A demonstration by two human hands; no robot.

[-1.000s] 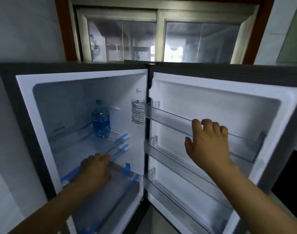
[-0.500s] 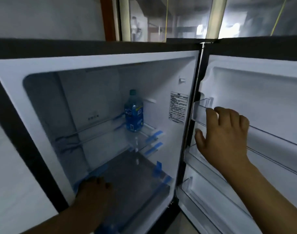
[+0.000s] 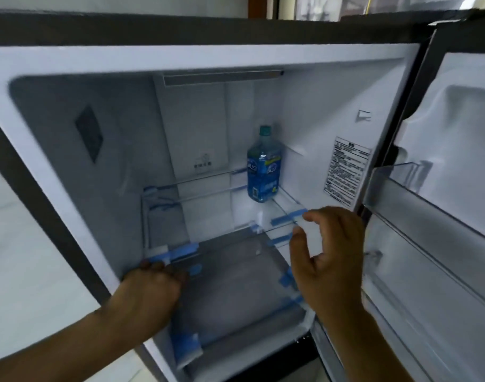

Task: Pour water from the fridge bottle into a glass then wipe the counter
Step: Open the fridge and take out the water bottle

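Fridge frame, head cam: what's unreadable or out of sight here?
- Glass, counter, cloth: none in the head view; the open fridge fills the frame.
- Bottle label text: too small and blurred.
- Sticker on the inner wall: print too small.
- Left hand: fingertips hidden behind the front edge it rests on.
- Right hand: seen from behind, palm side hidden; holds nothing visible.
- Door shelves: cut off by the right edge.

1. The label print on the bottle (image 3: 262, 172) is too small to read.
2. The sticker (image 3: 346, 172) on the fridge's right inner wall carries text too fine to make out.
3. The left hand (image 3: 150, 290) hides the near left corner of the lower shelf (image 3: 235, 285); its fingertips curl out of sight.
4. The fridge door (image 3: 442, 216) is cut off by the right edge.
5. Both forearms run off the bottom edge.
6. The right hand (image 3: 329, 260) covers part of the upper shelf's front right corner.
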